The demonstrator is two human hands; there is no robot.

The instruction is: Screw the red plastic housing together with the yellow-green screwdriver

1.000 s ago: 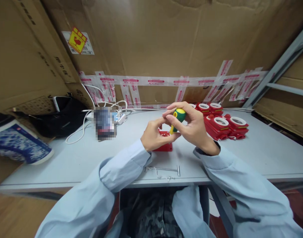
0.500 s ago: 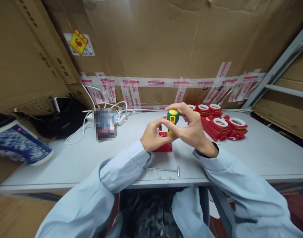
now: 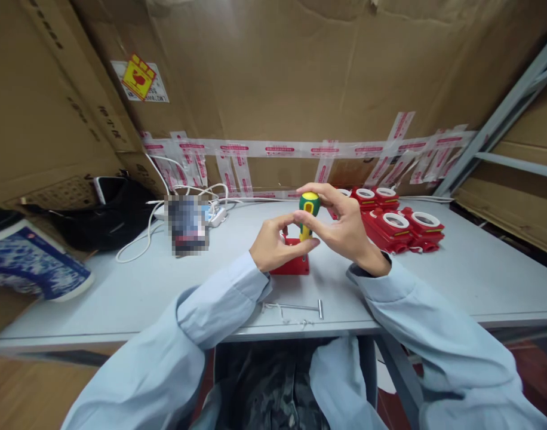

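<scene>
A screwdriver [image 3: 308,224] with a yellow and green handle stands nearly upright over a red box [image 3: 291,267] on the table. My right hand [image 3: 343,224] grips the handle, with fingers around its top and thumb along its side. Lower down, my left hand [image 3: 276,245] is closed around the base of the handle. Its fingers cover much of the box's upper face. The screwdriver's tip is down at the right side of the box. A metal T-shaped rod [image 3: 303,307] with white string lies near the table's front edge.
Several red housings with white rings [image 3: 392,230] stand at the right rear. White cables [image 3: 150,239], a power strip [image 3: 216,216] and a blurred-out object [image 3: 187,226] are at the left rear. A black bag [image 3: 89,209] and blue-patterned container [image 3: 40,257] stand far left.
My right fingers have shifted slightly on the screwdriver handle, and its turn looks a little different. My left thumb has moved a little, showing more of the handle's lower end.
</scene>
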